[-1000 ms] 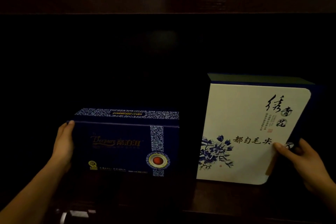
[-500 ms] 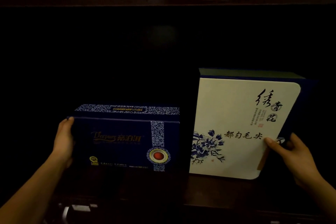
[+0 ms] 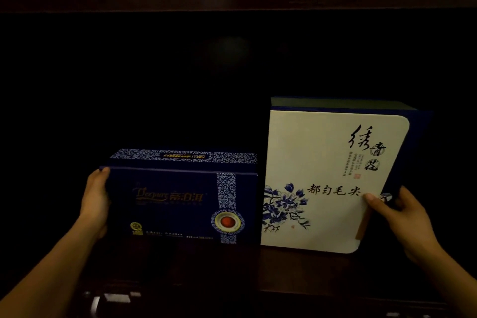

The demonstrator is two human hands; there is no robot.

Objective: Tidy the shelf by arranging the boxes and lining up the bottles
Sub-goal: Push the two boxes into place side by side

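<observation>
Left forearm, bare, enters from 7 o'clock. The left hand [image 3: 95,201] lies flat, fingers straight and pointing to 12 o'clock, palm against the 9 o'clock side of the dark blue box [image 3: 180,201]. Right forearm enters from 5 o'clock. The right hand [image 3: 402,217] takes its grip on the 3 o'clock edge of the white box [image 3: 322,162], thumb on the front face, fingers curled behind.
</observation>
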